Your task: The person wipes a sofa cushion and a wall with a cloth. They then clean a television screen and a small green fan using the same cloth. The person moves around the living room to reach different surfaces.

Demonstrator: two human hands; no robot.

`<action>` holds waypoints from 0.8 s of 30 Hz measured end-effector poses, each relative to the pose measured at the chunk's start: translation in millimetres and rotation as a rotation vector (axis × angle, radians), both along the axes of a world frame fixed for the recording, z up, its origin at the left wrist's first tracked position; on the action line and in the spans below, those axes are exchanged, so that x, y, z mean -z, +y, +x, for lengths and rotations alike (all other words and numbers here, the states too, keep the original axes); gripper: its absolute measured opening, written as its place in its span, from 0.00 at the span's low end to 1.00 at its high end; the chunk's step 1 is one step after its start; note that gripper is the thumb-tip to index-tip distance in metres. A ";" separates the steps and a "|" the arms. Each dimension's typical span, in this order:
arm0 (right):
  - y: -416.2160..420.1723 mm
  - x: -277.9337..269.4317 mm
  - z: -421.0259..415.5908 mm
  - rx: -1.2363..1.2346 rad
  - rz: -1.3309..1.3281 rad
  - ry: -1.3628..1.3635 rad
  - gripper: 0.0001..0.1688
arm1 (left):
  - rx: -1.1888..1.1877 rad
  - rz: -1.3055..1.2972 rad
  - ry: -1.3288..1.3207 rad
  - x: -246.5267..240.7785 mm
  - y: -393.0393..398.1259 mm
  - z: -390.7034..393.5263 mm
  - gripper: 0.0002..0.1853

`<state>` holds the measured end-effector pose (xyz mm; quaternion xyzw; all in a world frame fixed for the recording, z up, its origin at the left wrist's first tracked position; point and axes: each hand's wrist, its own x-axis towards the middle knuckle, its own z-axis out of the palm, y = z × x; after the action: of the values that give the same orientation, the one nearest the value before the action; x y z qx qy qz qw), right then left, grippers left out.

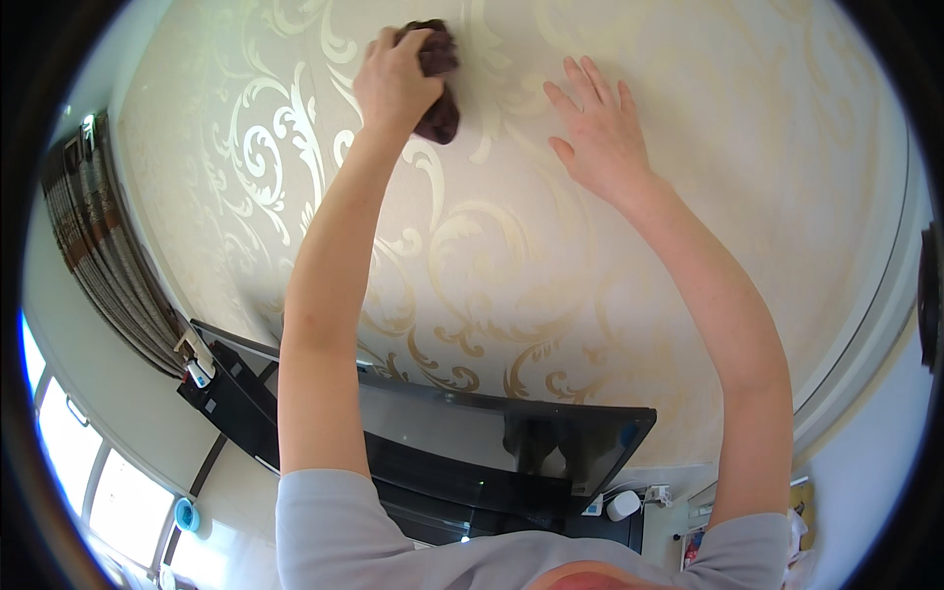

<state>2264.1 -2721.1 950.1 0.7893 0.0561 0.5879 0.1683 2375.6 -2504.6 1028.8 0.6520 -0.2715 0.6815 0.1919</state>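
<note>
Wallpaper with a shiny scroll-leaf pattern (479,243) covers the wall before me. High up, left of the middle, my left hand (394,81) grips a dark brown cloth (440,110) and presses it to the wallpaper; part of the cloth hangs below the fingers. To the right and slightly lower, my right hand (601,133) rests against the wall with fingers spread and holds nothing. Both arms are raised above a flat-screen television (442,420).
The television stands on a black cabinet (413,509) below my arms. A white cylindrical device (623,505) and cables sit by its right end. Gathered curtains (110,251) hang at the left, above a window (125,494). A blue basin (186,514) is at lower left.
</note>
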 end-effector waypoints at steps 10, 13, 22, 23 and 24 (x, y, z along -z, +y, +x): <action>5.3 -39.7 18.7 0.198 0.054 -0.014 0.38 | 0.019 -0.194 0.033 -61.9 43.1 23.3 0.23; 11.7 -40.9 19.3 0.221 0.058 0.000 0.37 | 0.016 -0.354 0.027 -109.1 54.5 42.7 0.24; 0.2 -37.9 24.2 0.183 0.006 -0.062 0.37 | 0.039 -0.117 0.035 -144.2 -4.7 -15.9 0.16; -2.4 -37.5 24.4 0.169 -0.004 -0.085 0.37 | 0.064 -0.075 0.086 -143.2 -25.1 -41.3 0.09; -0.4 -37.9 23.6 0.142 -0.012 -0.114 0.37 | 0.134 0.011 0.077 -132.6 -28.7 -56.2 0.10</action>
<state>2287.7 -2721.5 988.0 0.7555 -0.0062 0.6181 0.2172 2319.3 -2533.2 1161.4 0.6593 -0.3106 0.6399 0.2437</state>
